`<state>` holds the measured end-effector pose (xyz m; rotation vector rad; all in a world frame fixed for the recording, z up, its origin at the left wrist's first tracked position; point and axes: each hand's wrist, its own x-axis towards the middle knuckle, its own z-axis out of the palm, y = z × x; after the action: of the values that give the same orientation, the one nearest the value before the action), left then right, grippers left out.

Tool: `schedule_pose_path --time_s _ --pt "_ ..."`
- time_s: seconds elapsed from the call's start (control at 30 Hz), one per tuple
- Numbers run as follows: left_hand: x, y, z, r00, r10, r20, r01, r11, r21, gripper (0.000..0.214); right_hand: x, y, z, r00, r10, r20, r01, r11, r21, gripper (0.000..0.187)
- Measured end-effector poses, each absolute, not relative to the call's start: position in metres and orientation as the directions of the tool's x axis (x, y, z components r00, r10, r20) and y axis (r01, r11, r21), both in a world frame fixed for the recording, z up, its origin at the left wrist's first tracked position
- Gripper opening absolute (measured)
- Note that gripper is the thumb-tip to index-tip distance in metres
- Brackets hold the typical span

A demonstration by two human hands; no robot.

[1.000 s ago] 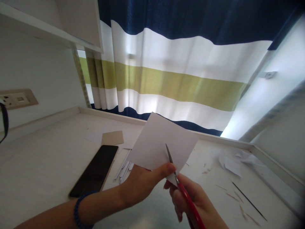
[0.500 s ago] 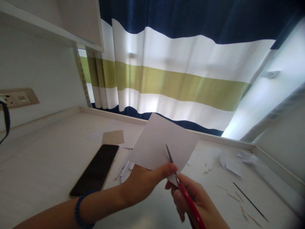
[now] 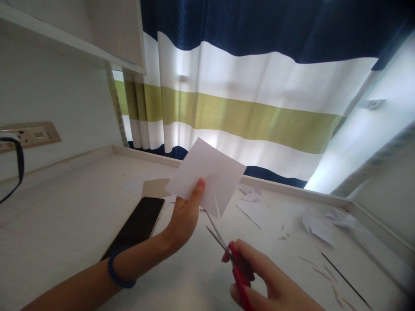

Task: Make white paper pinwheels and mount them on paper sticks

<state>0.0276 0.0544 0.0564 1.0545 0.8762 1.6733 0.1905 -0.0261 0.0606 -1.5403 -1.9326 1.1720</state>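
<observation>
A square white sheet of paper [image 3: 212, 166] is raised above the desk, with a short slit cut in from its lower corner. My left hand [image 3: 186, 216] grips it, thumb on the front and the other fingers hidden behind. Below and to the right, my right hand [image 3: 259, 270] is closed round the red handles of a pair of scissors [image 3: 238, 263]. The blades are slightly apart, pointing up and left, clear of the paper. A blue braided band circles my left wrist.
On the white desk [image 3: 65, 207], a black phone [image 3: 139, 224] lies left, by a beige card [image 3: 156, 188]. Paper scraps [image 3: 253, 207] lie behind the scissors. Crumpled paper [image 3: 319, 224], a thin black stick [image 3: 345, 278] and wood slivers [image 3: 320, 273] are at right. A striped curtain [image 3: 227, 112] hangs behind.
The scissors have come out of the paper and moved down, their blades parting. My left hand has carried the paper up and left, and the slit now shows.
</observation>
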Motion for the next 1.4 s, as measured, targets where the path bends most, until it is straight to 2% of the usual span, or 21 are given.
schedule_pose_path --time_s 0.07,0.13,0.17,0.2,0.33,0.53,0.67,0.8,0.9,1.07,1.17,1.27,1.33,1.4 --pt "0.023 0.066 0.059 -0.213 0.943 0.255 -0.371 -0.320 0.872 0.038 0.195 -0.015 0.061 -0.376 0.912 -0.162 0.709 0.170 -0.684 0.020" --pt "0.019 0.074 0.060 -0.207 0.946 0.250 -0.374 -0.312 0.874 0.038 0.200 -0.001 0.053 -0.393 0.908 -0.145 0.830 0.282 -0.481 0.012" --pt "0.019 0.076 0.060 -0.193 0.950 0.244 -0.376 -0.302 0.876 0.038 0.202 0.007 0.047 -0.361 0.926 -0.113 0.890 0.306 -0.338 0.013" --pt "0.019 0.077 0.059 -0.169 0.957 0.237 -0.382 -0.286 0.879 0.038 0.204 0.014 0.039 -0.328 0.940 -0.094 0.916 0.292 -0.276 0.015" --pt "0.023 0.074 0.055 -0.032 0.975 0.219 -0.428 -0.211 0.879 0.039 0.209 0.032 0.012 -0.242 0.966 -0.090 0.964 0.229 -0.138 0.026" --pt "0.025 0.070 0.052 0.089 0.987 0.136 -0.389 -0.092 0.917 0.034 0.202 0.028 0.004 -0.195 0.977 -0.087 0.981 0.193 -0.028 0.026" --pt "0.025 0.071 0.051 0.118 0.988 0.103 -0.366 -0.053 0.929 0.035 0.196 0.024 0.003 -0.193 0.980 -0.048 0.981 0.192 -0.027 0.027" --pt "0.025 0.071 0.049 0.155 0.982 0.105 -0.361 -0.043 0.932 0.035 0.200 0.025 0.006 -0.207 0.978 -0.023 0.975 0.204 -0.093 0.016" --pt "0.027 0.071 0.047 0.158 0.982 0.107 -0.358 -0.044 0.933 0.035 0.211 0.026 0.015 -0.232 0.973 0.011 0.948 0.229 -0.223 0.007" --pt "0.033 0.064 0.045 0.199 0.975 0.103 -0.393 -0.017 0.920 0.032 0.223 0.025 0.038 -0.140 0.963 0.230 0.805 0.246 -0.540 0.030" --pt "0.040 0.055 0.046 0.254 0.966 0.051 -0.426 0.064 0.903 0.031 0.216 0.022 0.042 -0.032 0.922 0.386 0.676 0.304 -0.671 0.031" --pt "0.046 0.045 0.045 0.361 0.932 -0.031 -0.441 0.199 0.875 0.029 0.206 0.019 0.032 0.074 0.840 0.538 0.628 0.380 -0.680 0.025" --pt "0.049 0.040 0.044 0.414 0.908 -0.065 -0.465 0.273 0.842 0.028 0.204 0.016 0.023 0.106 0.747 0.656 0.653 0.445 -0.613 0.022" --pt "0.050 0.037 0.043 0.428 0.900 -0.085 -0.501 0.315 0.806 0.028 0.205 0.014 0.015 0.075 0.637 0.767 0.693 0.520 -0.499 0.027"
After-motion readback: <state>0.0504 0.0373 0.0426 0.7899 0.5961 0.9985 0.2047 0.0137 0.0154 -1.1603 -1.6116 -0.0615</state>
